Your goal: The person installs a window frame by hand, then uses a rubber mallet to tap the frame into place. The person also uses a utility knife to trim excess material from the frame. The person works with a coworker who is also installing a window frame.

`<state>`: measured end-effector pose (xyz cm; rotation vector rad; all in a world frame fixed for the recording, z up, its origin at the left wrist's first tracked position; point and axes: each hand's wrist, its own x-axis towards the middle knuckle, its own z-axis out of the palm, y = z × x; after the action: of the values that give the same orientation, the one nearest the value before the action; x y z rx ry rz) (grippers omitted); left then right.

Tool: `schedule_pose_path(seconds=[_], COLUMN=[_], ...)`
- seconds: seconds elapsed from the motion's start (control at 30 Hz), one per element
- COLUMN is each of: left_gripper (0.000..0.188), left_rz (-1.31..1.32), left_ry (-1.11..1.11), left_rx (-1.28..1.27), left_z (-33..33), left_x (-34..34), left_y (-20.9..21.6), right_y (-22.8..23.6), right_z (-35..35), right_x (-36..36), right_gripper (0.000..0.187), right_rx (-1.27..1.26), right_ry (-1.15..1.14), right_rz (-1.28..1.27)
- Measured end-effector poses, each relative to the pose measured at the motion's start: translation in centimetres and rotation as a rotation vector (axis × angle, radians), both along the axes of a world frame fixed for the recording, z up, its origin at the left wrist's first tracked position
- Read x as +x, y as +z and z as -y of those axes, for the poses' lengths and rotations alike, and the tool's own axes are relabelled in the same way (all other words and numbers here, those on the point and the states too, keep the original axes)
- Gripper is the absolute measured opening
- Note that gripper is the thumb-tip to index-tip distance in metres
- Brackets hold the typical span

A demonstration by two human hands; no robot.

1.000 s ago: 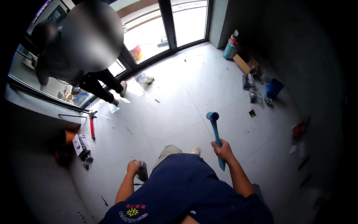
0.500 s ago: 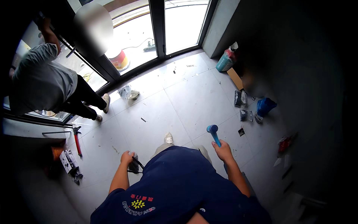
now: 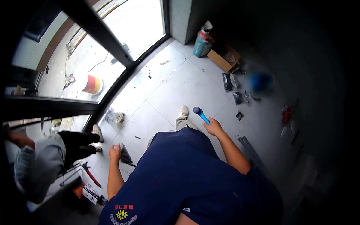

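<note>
1 hammer (image 3: 202, 116) now tilts further left.

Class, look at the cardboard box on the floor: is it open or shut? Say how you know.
Open: the box has nothing covering its top, and pale plastic shows inside.

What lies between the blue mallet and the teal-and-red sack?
In the head view, only pale tiled floor with a small dark speck lies between the blue mallet in the right hand and the sack.
</note>
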<state>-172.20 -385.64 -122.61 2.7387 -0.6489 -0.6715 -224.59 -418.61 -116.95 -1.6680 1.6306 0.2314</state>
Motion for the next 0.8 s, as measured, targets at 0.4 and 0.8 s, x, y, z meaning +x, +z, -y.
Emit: schedule_pose_path(seconds=[0.4,0.8], left_gripper=[0.052,0.054], left_rz=[-0.239,-0.204], left_ry=[-0.317,-0.731], left_rx=[0.131,-0.015], left_z=[17.3,40.3], left_x=[9.5,29.7], left_y=[-0.6,-4.5], right_y=[-4.7,-7.1], right_z=[13.2,-12.8], right_x=[8.0,16.7], right_gripper=[0.045,0.041], right_rx=[0.231,0.46], right_ry=[-0.204,-0.913], right_rz=[-0.142,-0.182])
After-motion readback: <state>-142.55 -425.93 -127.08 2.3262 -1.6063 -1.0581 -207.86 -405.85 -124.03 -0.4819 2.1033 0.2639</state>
